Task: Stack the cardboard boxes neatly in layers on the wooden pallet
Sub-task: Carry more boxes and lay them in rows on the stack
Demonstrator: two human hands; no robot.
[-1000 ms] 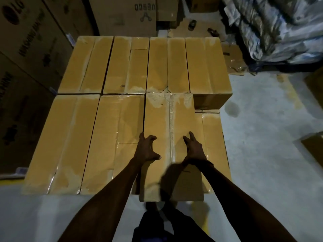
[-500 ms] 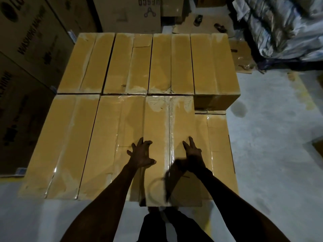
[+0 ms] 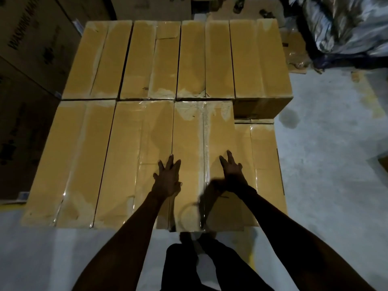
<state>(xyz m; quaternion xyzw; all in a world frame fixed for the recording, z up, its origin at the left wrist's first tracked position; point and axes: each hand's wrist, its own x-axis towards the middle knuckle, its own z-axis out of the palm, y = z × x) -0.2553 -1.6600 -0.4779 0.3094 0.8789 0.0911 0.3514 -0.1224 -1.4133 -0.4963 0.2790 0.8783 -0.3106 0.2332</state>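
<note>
Dark printed cartons [image 3: 27, 59] stood at the left. Beside them, tan boxes [image 3: 100, 59] lay in two rows on the stack. The left hand [image 3: 168, 179] rested flat, fingers spread, on the seam at the left edge of the third near-row box [image 3: 189, 133]. The right hand [image 3: 232, 175] lay on the same box, fingers straight, gripping nothing. A lower box [image 3: 264, 164] sat at the stack's near right corner, grey floor [image 3: 336, 164] beyond.

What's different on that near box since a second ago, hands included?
Both hands, left hand and right hand, went from clawed fingers to flat, straight fingers on the taped brown cardboard box, which nudged slightly forward against the far row. Nothing gripped. Other boxes stayed put.
</note>
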